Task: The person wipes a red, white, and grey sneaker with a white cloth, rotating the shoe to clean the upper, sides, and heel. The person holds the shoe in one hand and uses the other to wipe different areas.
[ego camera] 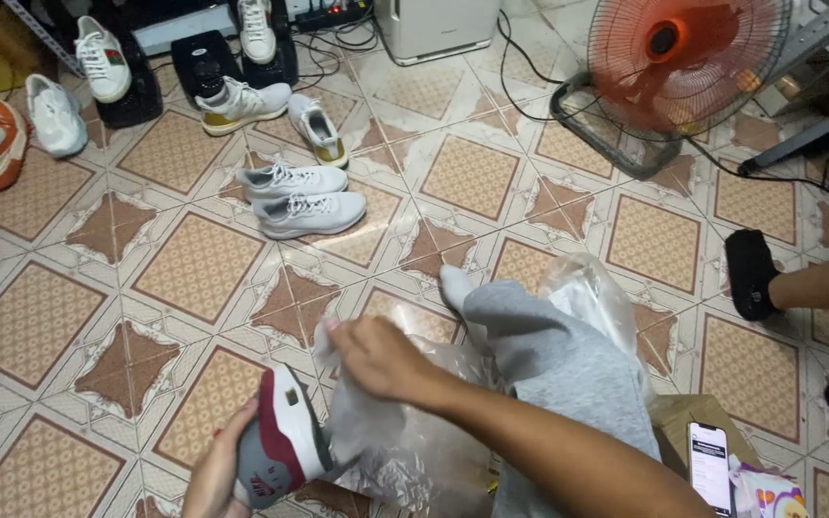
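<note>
Head view: left hand [215, 472] cups the heel of a grey-and-maroon sneaker [278, 449], fingers wrapped round it, near bottom edge left of centre. Right hand [376, 357] is closed, pinching a clear plastic bag [405, 436] that touches the sneaker's opening. Grey-trousered knee [554, 360] just right of the bag. Phone [709, 465] lies near right. Pair of white sneakers [301, 198] sits far on the tiled floor [194, 264]; orange fan [678, 58] far right.

The shoe [278, 443] toe hides inside the bag [405, 432]; the left hand [218, 475] is cut off below.
</note>
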